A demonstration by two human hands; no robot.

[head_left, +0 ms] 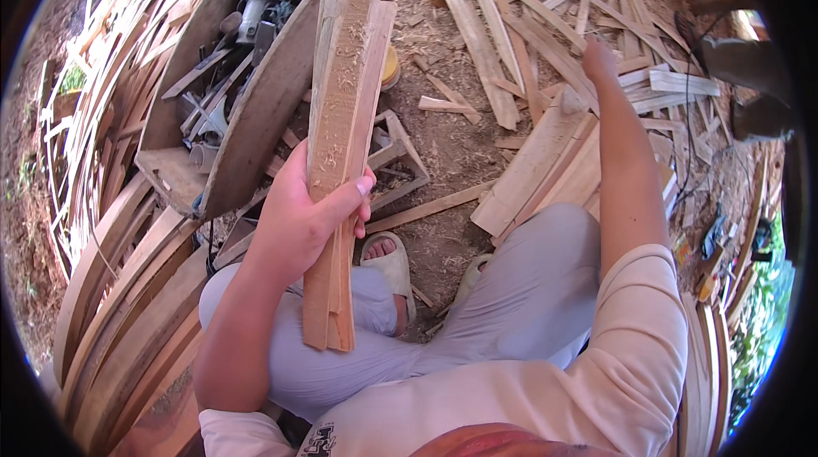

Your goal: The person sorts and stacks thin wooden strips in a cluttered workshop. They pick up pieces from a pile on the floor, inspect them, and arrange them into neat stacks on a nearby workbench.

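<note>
My left hand (311, 214) is closed around a bundle of several flat wooden strips (341, 108), thumb across their front. The strips stand nearly upright over my left thigh, and curled shavings cling to the front one. My right arm stretches far out to the right front. At its end my right hand (600, 61) is over scattered wood offcuts (630, 27); its fingers are hidden, so I cannot tell whether it grips one. Beside my right knee lie wide wooden boards (538, 169).
To the left a wooden box (268, 91) holds power tools (251, 18) and metal parts. Long planks (128, 287) lie stacked at lower left. A small wooden frame (407, 155) and a yellow round container (390, 68) sit ahead. Loose slats (464, 27) litter the dirt.
</note>
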